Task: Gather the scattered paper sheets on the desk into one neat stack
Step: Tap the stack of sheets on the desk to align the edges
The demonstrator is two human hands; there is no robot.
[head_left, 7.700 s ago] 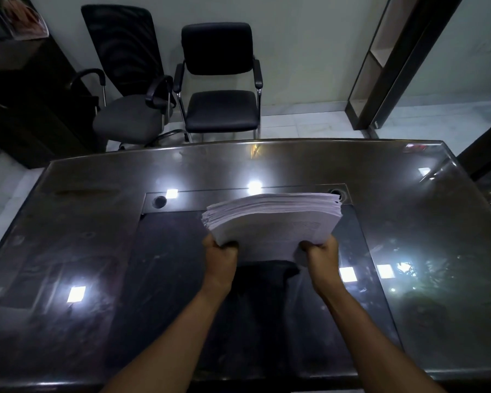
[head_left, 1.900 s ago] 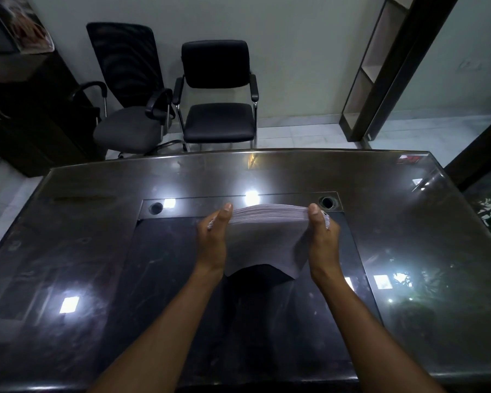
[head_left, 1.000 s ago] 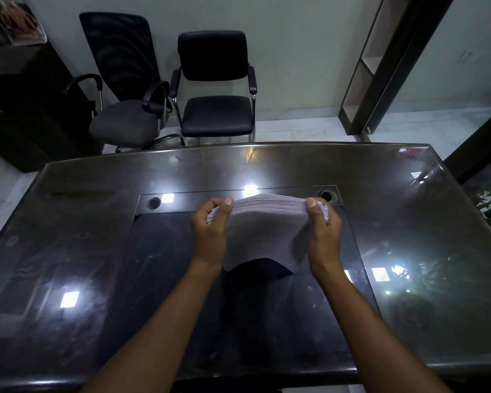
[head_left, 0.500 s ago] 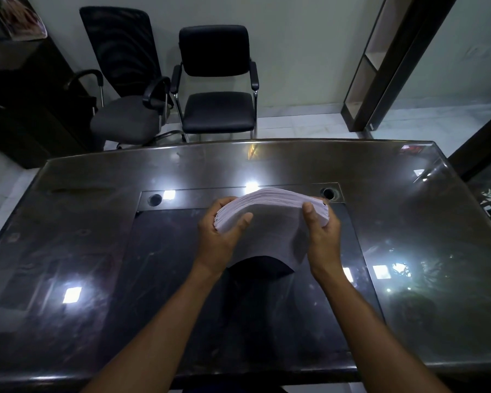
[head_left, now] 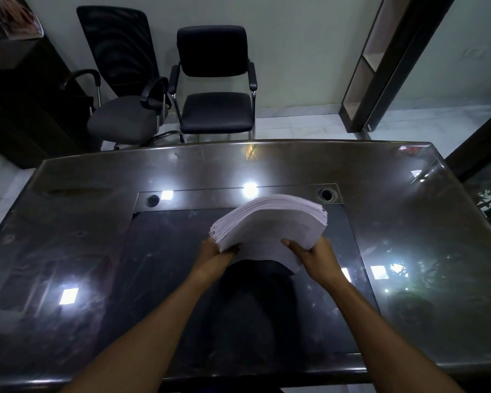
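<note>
A thick stack of white paper sheets (head_left: 272, 225) is held above the middle of the dark glass-topped desk (head_left: 97, 251). The stack bows upward and its far edge fans slightly at the right. My left hand (head_left: 214, 258) grips the stack's near left corner, thumb on top. My right hand (head_left: 318, 258) grips the near right edge, thumb on top and fingers underneath. The stack's underside and near edge are partly hidden by both hands. No loose sheets lie on the desk.
Two round cable holes, one left (head_left: 152, 200) and one right (head_left: 326, 194), sit in the desk's inset strip beyond the stack. Two black chairs, a mesh one (head_left: 122, 117) and a padded one (head_left: 214, 109), stand behind the desk. A dark cabinet (head_left: 20, 109) stands far left, a shelf unit (head_left: 380, 66) far right.
Both hands slid from the stack's sides to its near edge. The stack tipped from standing on edge to lying nearly flat, bowed, lifted above the desk.
</note>
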